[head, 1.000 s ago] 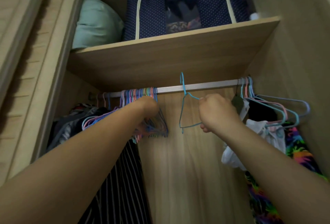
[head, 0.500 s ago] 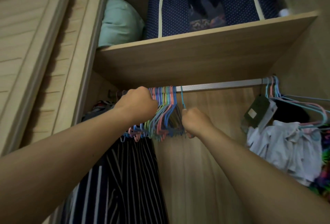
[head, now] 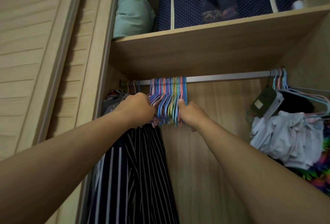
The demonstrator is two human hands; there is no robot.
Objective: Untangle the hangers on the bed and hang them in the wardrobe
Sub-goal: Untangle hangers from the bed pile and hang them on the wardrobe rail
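Observation:
A tight bunch of thin wire hangers [head: 168, 97] in blue, pink, purple and green hangs by its hooks on the silver wardrobe rail [head: 226, 77]. My left hand [head: 138, 108] grips the left side of the bunch, fingers curled into the wires. My right hand [head: 190, 112] holds the right side, thumb up against the outermost blue hanger. The lower parts of the hangers are hidden behind both hands.
A dark striped garment [head: 135, 173] hangs below the bunch. At the right end of the rail, more hangers [head: 301, 93] carry white and bright patterned clothes. The shelf [head: 205, 45] above holds a navy dotted storage box [head: 219, 0] and a teal pillow [head: 133, 11]. A sliding door [head: 44, 54] stands left.
My right hand slid the single blue hanger leftward along the rail until it joined the bunch. My left hand stayed on the bunch. The view shifted left.

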